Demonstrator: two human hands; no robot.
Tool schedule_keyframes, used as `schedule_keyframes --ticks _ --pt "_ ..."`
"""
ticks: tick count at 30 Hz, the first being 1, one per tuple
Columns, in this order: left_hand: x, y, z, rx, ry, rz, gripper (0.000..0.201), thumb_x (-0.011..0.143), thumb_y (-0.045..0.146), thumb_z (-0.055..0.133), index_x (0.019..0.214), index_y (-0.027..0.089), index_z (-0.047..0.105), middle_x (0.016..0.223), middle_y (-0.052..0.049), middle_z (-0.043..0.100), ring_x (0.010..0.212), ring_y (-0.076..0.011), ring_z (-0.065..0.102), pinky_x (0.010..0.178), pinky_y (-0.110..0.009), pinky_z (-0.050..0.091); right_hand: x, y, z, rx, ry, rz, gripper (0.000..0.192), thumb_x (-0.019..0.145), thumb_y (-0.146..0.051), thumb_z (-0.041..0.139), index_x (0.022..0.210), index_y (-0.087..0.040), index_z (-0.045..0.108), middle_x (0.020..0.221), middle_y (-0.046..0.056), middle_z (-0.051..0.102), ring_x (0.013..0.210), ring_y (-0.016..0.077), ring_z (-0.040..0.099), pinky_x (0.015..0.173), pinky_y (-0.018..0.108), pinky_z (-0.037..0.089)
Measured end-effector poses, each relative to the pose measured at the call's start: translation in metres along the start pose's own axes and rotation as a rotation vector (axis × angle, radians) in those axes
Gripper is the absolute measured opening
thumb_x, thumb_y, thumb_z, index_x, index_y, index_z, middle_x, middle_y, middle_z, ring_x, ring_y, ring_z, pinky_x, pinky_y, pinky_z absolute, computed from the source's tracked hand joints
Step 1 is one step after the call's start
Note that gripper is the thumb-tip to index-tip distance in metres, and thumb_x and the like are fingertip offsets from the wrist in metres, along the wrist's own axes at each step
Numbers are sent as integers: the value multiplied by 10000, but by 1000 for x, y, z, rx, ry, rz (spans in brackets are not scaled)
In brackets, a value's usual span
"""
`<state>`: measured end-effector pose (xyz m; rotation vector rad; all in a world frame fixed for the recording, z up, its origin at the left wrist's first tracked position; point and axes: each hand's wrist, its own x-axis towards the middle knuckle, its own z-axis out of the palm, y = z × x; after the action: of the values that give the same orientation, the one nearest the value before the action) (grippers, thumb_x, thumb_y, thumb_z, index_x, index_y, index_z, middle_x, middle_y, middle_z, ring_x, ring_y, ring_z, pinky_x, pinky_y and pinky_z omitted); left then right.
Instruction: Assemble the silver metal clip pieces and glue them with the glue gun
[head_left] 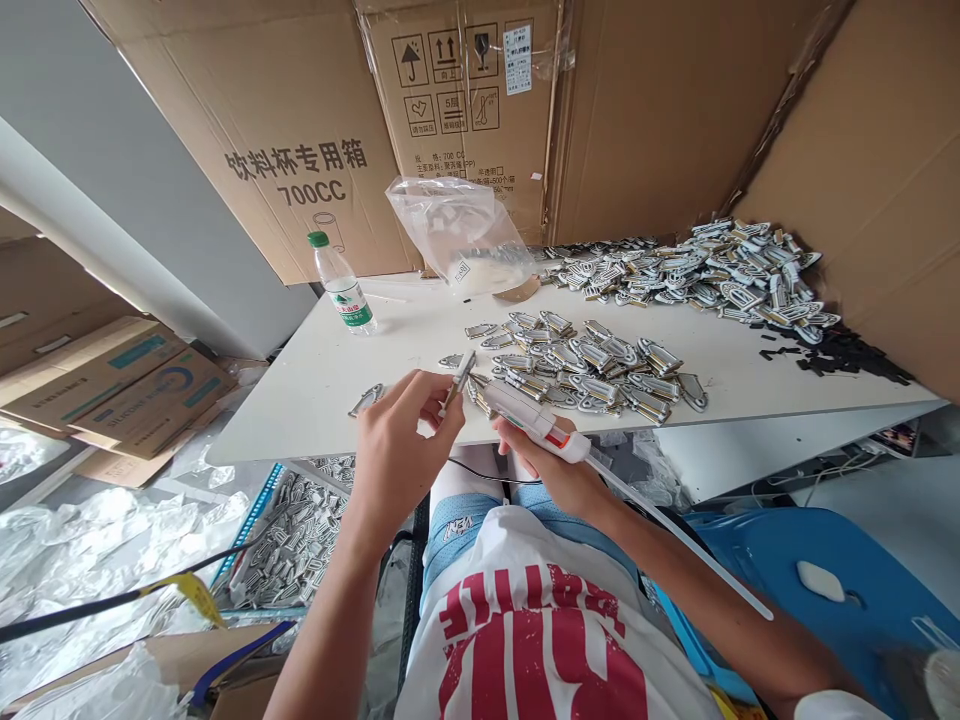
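Observation:
My left hand pinches a small flat white-and-gold piece on edge above the front of the table. In my right hand is a white glue gun, with a long glue stick sticking out of its back. The gun's nozzle points left, close to the held piece; I cannot tell whether they touch. Just beyond lies a loose pile of similar pieces in white, grey and gold. One single piece lies left of my left hand.
A bottle with a green cap stands at the back left beside a clear plastic bag. A bigger heap of pieces and black strips lie at the right. Cardboard walls the table. A crate of pieces sits below left, a blue stool right.

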<state>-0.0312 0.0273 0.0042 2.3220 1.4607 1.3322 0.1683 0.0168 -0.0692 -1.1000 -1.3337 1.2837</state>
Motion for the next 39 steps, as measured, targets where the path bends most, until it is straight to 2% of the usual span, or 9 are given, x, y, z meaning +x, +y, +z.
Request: schedule_keyframes --ticks 2,4,8,12,15,17,21,29,39 --pt "1 -3 0 52 -19 51 77 1027 233 634 975 226 690 833 -2 712 696 -147 656 717 -300 559 1 0 -1 -9 -20 17 543 965 -724 701 811 -204 719 615 -36 550 533 117 355 534 284 312" --pt "1 -5 0 71 -27 77 85 1038 213 619 980 222 681 837 0 703 699 -144 651 716 -297 541 2 3 -2 7 -36 35 538 967 -716 704 801 -204 711 680 -24 597 529 103 355 518 274 309" --pt "0 -6 -1 61 -31 58 74 1038 199 632 994 216 689 849 -5 707 718 -147 651 727 -298 537 3 12 -3 43 -46 72 515 961 -712 716 892 -203 747 814 3 683 527 90 387 496 259 308" --pt "2 -11 0 -120 -47 -144 62 994 269 732 1015 211 740 875 -19 756 749 -157 686 757 -303 585 4 12 -1 68 -27 84 501 949 -702 742 945 -201 758 824 6 689 529 87 402 489 249 304" --pt "5 -14 2 -371 -75 -340 176 947 346 803 1026 191 778 855 -36 768 726 -166 702 685 -295 611 3 5 0 156 -42 54 473 938 -675 763 941 -201 755 785 -3 665 513 83 366 468 248 272" --pt "6 -15 2 -482 -69 -399 191 922 350 831 1002 183 786 824 -36 761 682 -157 695 630 -279 607 1 0 0 208 -58 15 438 935 -639 776 961 -202 770 765 -8 651 500 81 346 456 251 258" --pt "7 -15 1 -571 -50 -423 157 914 328 840 968 189 793 788 -25 747 627 -139 683 591 -267 600 0 -1 -1 245 -55 -39 372 950 -574 786 999 -205 799 766 -2 656 503 82 353 462 251 285" --pt "7 -11 0 -676 -100 -458 221 893 361 864 980 182 767 782 -23 736 614 -138 690 586 -268 609 -2 3 -1 248 -2 -73 337 944 -543 810 980 -207 807 786 7 675 514 80 368 484 251 343" --pt "7 -6 0 -682 -127 -492 266 873 362 863 1017 179 735 856 -33 747 615 -136 688 598 -278 611 -3 3 -1 207 38 -80 385 943 -586 793 992 -205 811 765 15 675 526 108 426 476 262 373"
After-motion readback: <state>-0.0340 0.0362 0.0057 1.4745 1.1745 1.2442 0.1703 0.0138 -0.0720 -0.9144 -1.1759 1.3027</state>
